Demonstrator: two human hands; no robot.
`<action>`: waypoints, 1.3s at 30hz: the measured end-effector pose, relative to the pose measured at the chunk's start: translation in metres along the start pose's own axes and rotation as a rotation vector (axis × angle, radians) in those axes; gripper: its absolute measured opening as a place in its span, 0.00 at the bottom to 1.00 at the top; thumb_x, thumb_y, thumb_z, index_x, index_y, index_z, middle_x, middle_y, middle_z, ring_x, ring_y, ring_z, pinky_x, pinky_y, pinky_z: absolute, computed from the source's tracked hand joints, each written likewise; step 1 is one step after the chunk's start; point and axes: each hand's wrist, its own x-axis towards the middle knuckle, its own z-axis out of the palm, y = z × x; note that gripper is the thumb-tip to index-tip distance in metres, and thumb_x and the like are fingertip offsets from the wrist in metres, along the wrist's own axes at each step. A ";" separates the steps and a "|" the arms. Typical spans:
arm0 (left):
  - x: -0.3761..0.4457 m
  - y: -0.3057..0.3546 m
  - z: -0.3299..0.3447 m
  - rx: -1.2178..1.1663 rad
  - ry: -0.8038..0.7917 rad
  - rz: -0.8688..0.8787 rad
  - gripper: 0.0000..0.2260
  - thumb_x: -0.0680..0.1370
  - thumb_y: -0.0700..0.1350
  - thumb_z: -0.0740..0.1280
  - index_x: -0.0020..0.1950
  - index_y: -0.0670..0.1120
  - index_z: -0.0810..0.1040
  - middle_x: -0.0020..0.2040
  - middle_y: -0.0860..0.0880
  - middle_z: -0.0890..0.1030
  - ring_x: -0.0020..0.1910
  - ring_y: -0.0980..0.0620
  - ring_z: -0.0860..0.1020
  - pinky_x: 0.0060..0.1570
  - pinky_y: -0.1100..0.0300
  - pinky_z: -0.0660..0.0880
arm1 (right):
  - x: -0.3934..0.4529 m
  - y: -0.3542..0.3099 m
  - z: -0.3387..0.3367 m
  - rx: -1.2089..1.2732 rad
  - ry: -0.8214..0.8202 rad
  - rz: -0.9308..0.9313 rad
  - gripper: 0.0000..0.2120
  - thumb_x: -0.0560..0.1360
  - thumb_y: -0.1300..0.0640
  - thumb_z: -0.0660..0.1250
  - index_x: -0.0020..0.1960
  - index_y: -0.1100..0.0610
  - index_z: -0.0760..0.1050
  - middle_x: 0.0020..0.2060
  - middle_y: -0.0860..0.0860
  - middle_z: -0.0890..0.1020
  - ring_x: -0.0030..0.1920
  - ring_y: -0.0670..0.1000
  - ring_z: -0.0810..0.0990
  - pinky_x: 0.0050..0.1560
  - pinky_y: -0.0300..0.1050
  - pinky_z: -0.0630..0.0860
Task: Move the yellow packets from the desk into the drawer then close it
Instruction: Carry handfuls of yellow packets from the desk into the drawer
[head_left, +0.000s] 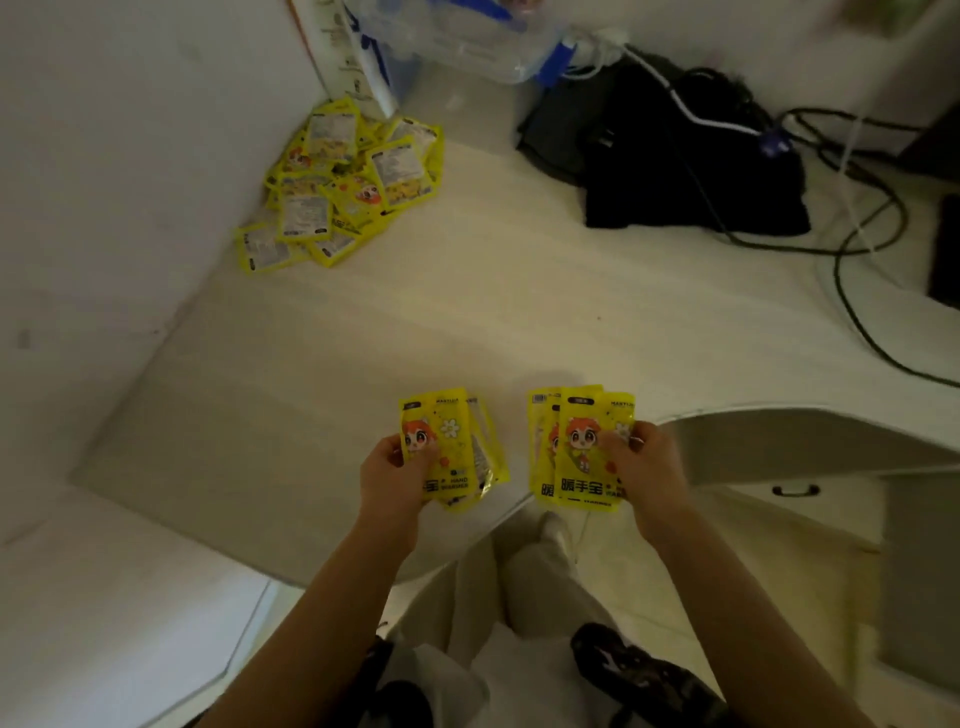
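Yellow packets were split between both hands and a pile. Left hand (390, 478) gripped a small fan of packets (451, 449), thumb across the front one; count unclear, perhaps two or three. Right hand (644, 467) was closed on a second fan (576, 452), fingers over the printed faces. Both fans were held just above the near edge of the pale worktop (467, 322). Well beyond the left hand, against the wall, lay the remaining heap of packets (345, 182). Beyond the right hand sat a black bundle (691, 166) with cables (852, 228). Right of the right hand, below the worktop edge, a drawer front with a dark handle (796, 490) appeared shut.
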 end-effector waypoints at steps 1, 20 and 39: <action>-0.005 -0.003 0.002 0.024 -0.025 0.002 0.04 0.76 0.37 0.68 0.49 0.44 0.77 0.46 0.44 0.82 0.44 0.45 0.81 0.42 0.50 0.79 | -0.007 0.006 -0.007 0.025 0.027 0.003 0.04 0.77 0.60 0.64 0.50 0.59 0.76 0.40 0.54 0.80 0.38 0.53 0.79 0.43 0.55 0.80; -0.138 -0.115 0.109 0.425 -0.520 0.032 0.07 0.74 0.37 0.70 0.51 0.44 0.80 0.48 0.42 0.83 0.48 0.41 0.81 0.53 0.42 0.77 | -0.143 0.174 -0.178 0.350 0.377 0.111 0.02 0.77 0.60 0.65 0.47 0.54 0.73 0.42 0.53 0.81 0.39 0.50 0.81 0.42 0.47 0.78; -0.341 -0.287 0.230 0.619 -0.758 0.007 0.07 0.75 0.32 0.68 0.48 0.43 0.77 0.42 0.45 0.82 0.38 0.49 0.81 0.33 0.58 0.79 | -0.261 0.346 -0.363 0.654 0.660 0.305 0.05 0.77 0.60 0.64 0.52 0.59 0.74 0.51 0.60 0.82 0.51 0.59 0.82 0.51 0.54 0.79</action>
